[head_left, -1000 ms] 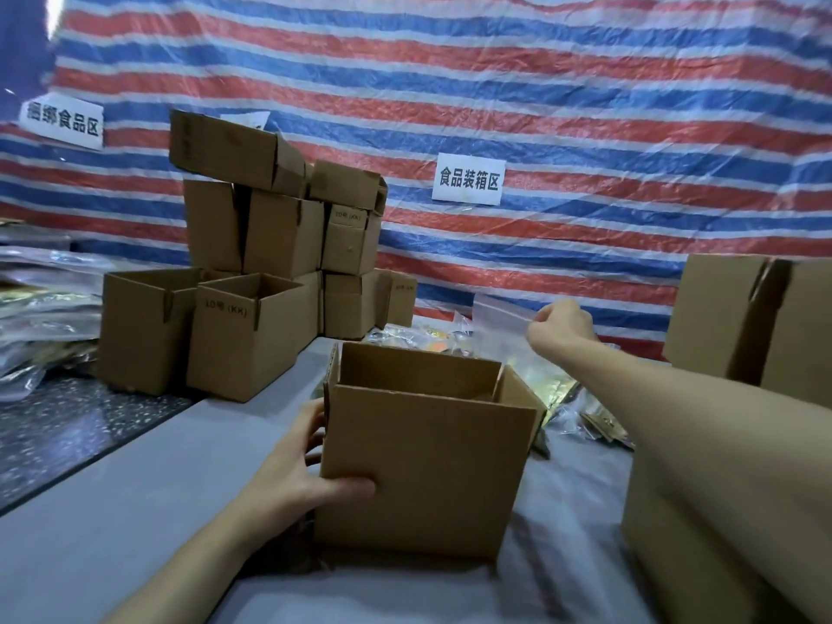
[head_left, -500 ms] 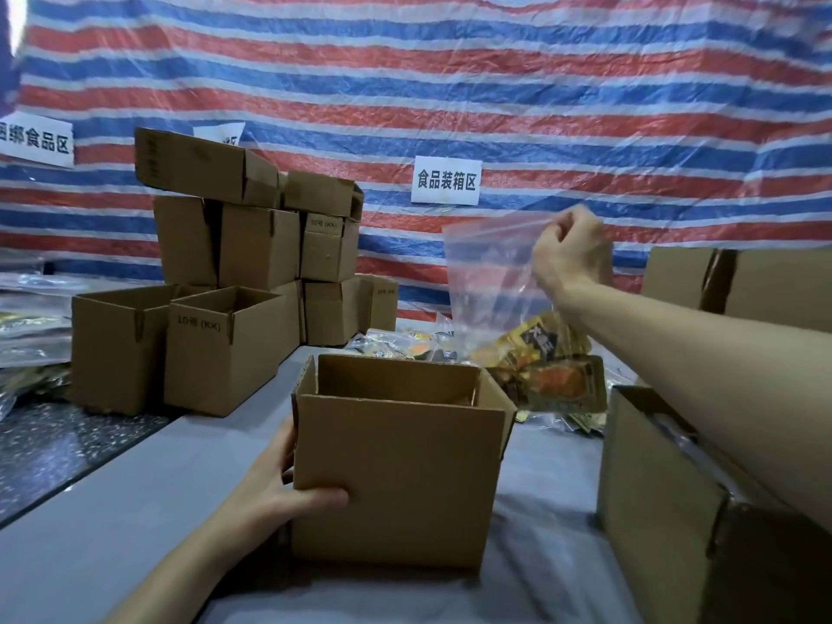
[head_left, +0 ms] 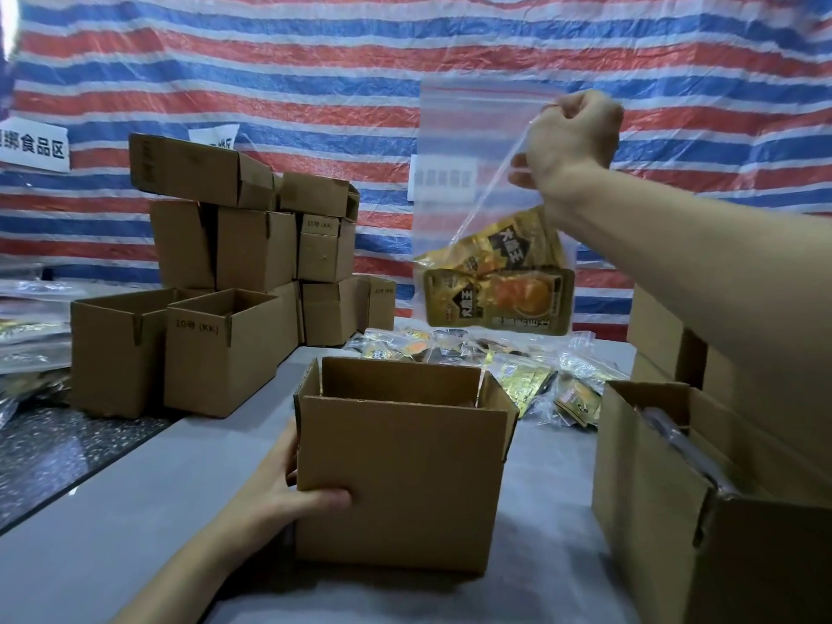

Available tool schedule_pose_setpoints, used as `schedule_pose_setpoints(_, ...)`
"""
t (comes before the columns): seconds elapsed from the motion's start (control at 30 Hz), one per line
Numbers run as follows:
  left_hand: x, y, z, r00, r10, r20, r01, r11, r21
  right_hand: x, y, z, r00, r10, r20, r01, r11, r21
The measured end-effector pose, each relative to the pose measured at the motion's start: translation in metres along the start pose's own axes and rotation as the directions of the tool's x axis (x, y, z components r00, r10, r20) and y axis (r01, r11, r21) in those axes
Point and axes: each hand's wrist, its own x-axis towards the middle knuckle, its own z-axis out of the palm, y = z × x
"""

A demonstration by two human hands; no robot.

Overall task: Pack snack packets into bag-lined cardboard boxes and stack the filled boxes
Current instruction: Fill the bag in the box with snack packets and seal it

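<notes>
Striped tarp (head_left: 315,60) hangs behind a grey desk (head_left: 112,511) with empty boxes (head_left: 243,245) stacked at its left. The left hand (head_left: 288,493) grips the open box (head_left: 400,479) at its near-left corner, thumb across the front. Above and beyond that box, the right hand (head_left: 572,141) has its fingers (head_left: 581,110) curled, pinching the top edge of a clear bag (head_left: 463,173); snack packets (head_left: 499,299) hang in its bottom.

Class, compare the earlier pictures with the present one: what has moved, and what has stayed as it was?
The right hand, gripping the clear bag by its top, has raised it off the pile, so its gold packets now hang high behind the open box. The left hand still holds that box's left corner; the box and the stack stayed put.
</notes>
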Motion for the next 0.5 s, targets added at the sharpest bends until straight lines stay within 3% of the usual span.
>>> schedule_pose_setpoints(0.3,0.0,0.002,0.001,1.0,-0.023,0.008,0.023,0.999,-0.049,-0.038,-0.012,0.024,0.921,0.288,0.261,-0.337,0.926,0.17)
schedule_pose_setpoints(0.5,0.0,0.003,0.002,0.999,-0.029,0.021,0.03,0.998,-0.063,-0.059,-0.002,0.039,0.914,0.307,0.264,-0.358,0.917,0.175)
